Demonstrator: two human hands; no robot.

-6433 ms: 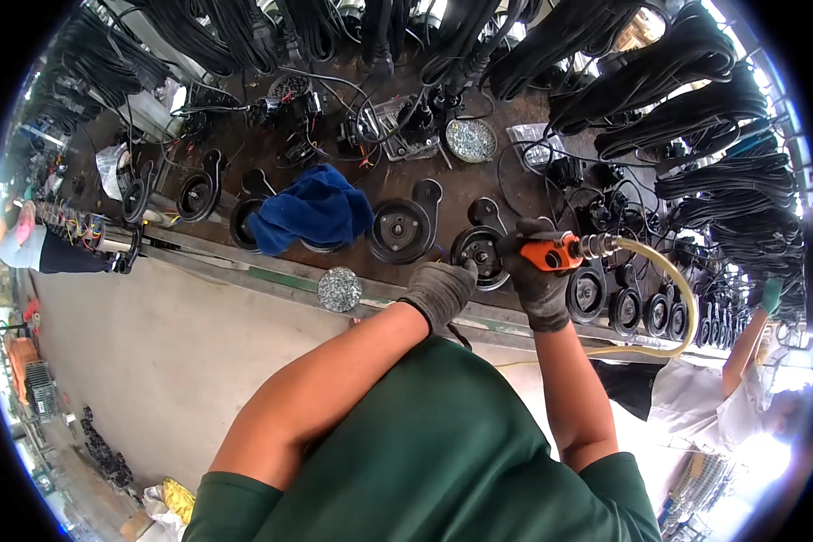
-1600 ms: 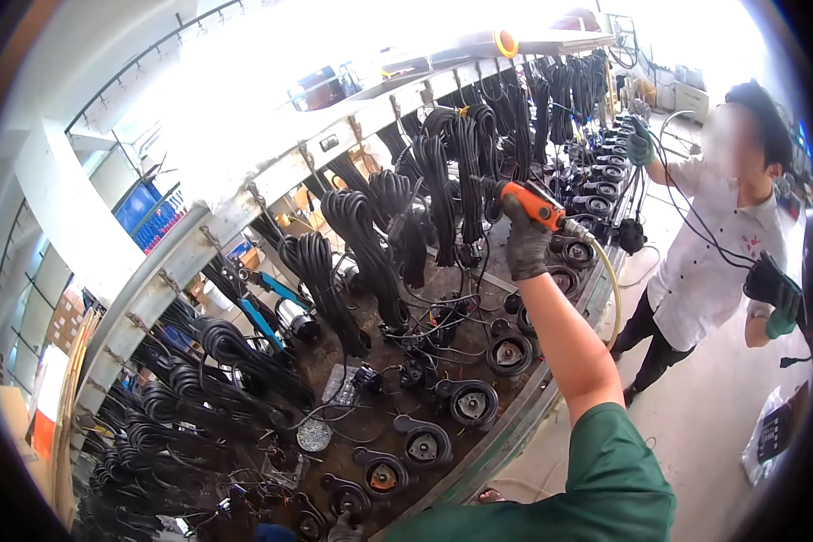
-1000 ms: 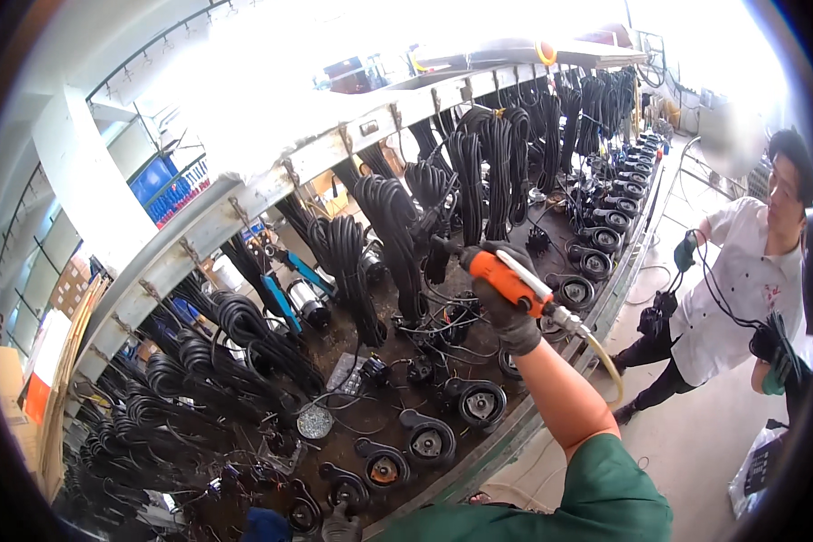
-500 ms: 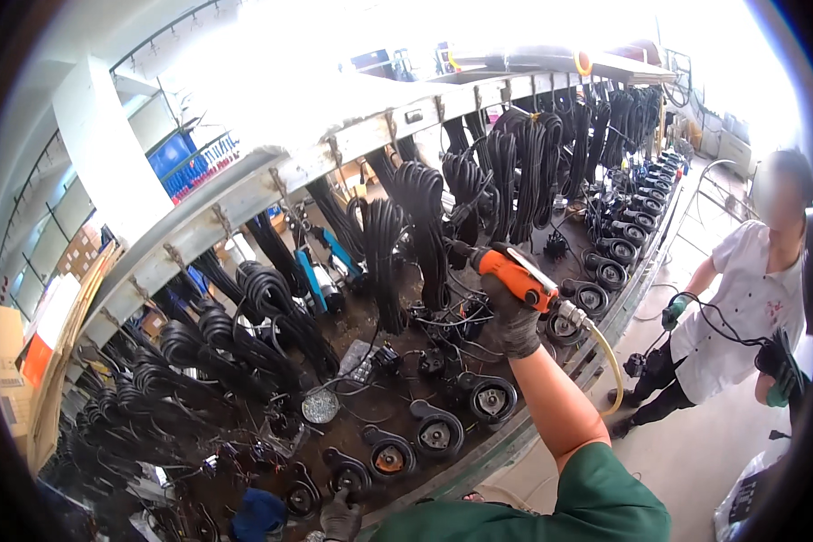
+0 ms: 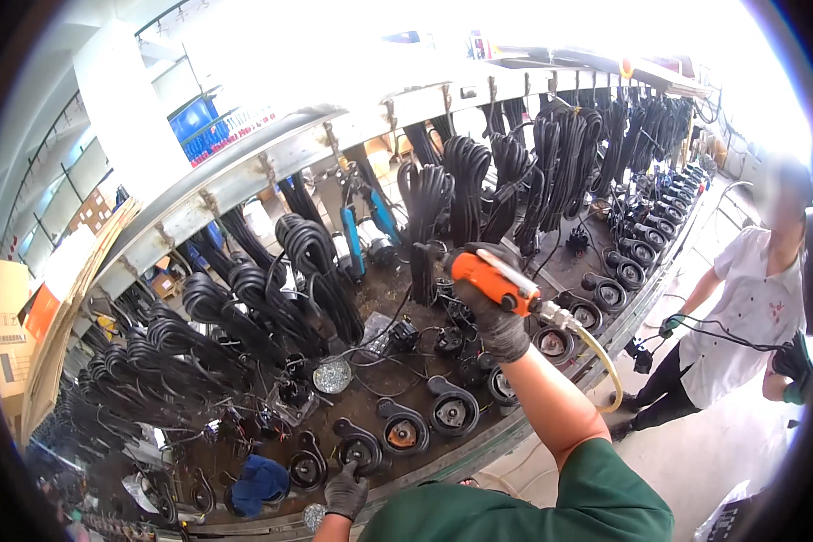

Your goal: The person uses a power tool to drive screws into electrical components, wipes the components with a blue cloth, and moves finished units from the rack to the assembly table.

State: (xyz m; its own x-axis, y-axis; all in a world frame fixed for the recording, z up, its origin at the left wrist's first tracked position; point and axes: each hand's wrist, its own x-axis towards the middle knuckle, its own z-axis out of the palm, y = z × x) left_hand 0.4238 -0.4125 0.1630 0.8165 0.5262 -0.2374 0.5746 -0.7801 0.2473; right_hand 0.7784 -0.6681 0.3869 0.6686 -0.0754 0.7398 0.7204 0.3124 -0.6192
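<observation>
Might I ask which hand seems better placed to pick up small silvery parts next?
Probably the left: the gloved left hand is low, beside a round black housing and close to small silvery parts, with no tool visible in it. The right hand is raised, gripping an orange pneumatic driver.

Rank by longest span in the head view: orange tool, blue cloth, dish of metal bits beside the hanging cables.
1. Orange tool, in the right hand
2. Blue cloth
3. Dish of metal bits
Being raised, the orange tool may look enlarged by nearness.
</observation>
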